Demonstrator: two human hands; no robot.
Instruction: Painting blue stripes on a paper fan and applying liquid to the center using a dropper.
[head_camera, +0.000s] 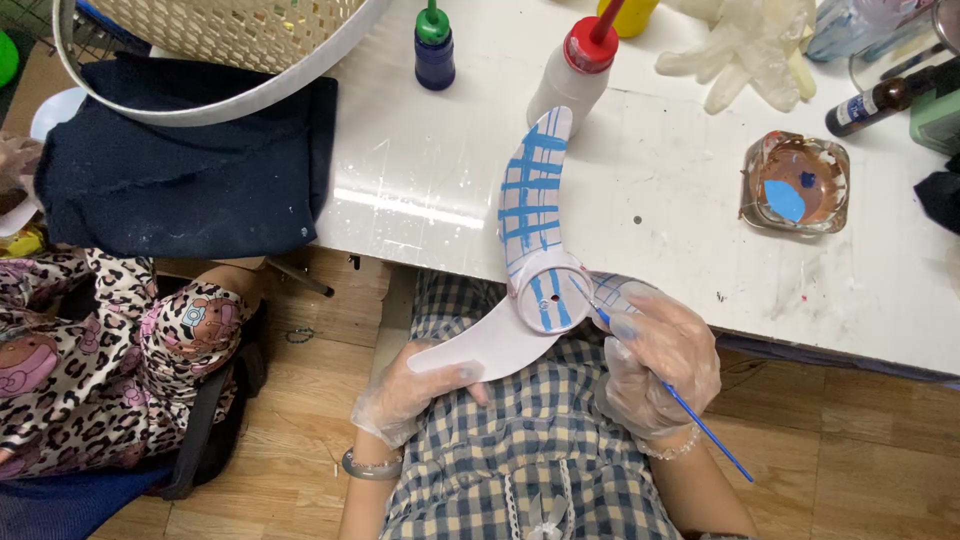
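My left hand (410, 392), in a clear plastic glove, grips the lower blade of a white propeller-shaped piece (530, 190). Its upper blade carries a blue grid of painted lines, and the round hub in the middle has blue stripes. My right hand (655, 365), also gloved, pinches a thin blue paintbrush (700, 425) whose tip rests on the hub's right side. A third blade lies partly hidden under my right hand. I hold the piece over my lap at the white table's (450, 190) front edge.
A small glass dish of blue paint (795, 185) sits on the table at the right. Paint bottles (575, 70) stand at the back, beside crumpled gloves (745, 45) and a dark bottle (880, 100). A dark cloth (190, 170) and a basket (220, 40) are at left. Another person in leopard print (100, 350) sits left.
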